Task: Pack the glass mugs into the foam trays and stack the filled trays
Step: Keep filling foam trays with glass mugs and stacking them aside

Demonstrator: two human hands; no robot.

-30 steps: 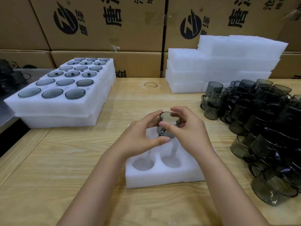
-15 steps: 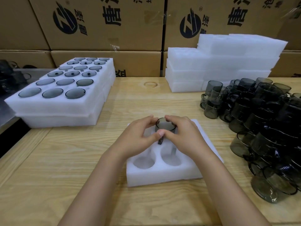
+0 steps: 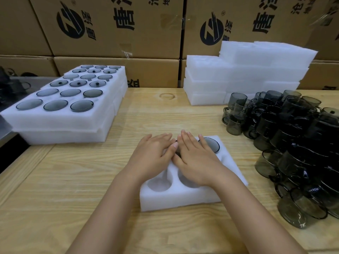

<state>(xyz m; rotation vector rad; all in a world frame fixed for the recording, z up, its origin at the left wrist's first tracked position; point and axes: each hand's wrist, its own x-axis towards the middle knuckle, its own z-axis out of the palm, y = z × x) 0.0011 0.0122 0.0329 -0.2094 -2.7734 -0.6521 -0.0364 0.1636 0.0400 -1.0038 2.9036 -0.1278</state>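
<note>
Head: right hand (image 3: 197, 162), perhaps atop mug (image 3: 177, 154)

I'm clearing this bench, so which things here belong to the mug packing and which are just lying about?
In the job: foam tray, seated glass mug, loose mug pile, filled tray stack, empty foam trays, left hand, right hand.
Lying about: cardboard boxes, dark items far left.
</note>
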